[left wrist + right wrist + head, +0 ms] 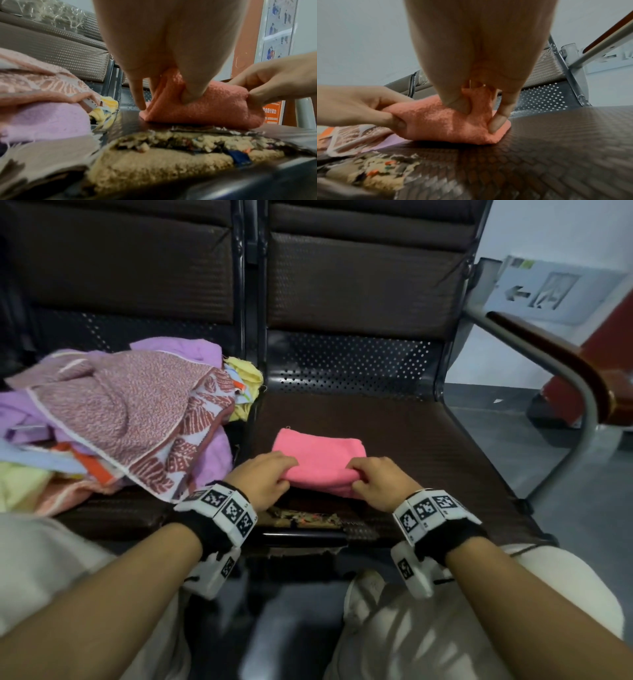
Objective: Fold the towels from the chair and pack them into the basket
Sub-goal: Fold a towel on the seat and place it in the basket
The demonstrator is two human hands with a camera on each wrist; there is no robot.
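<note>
A plain pink towel lies at the centre of the head view on a dark brown seat with a dotted black metal back. At left, the pile mixes lilac, pale yellow, orange and a white cloth with red-brown leaf print.

brown chair seat, pink towel, towel pile
</note>
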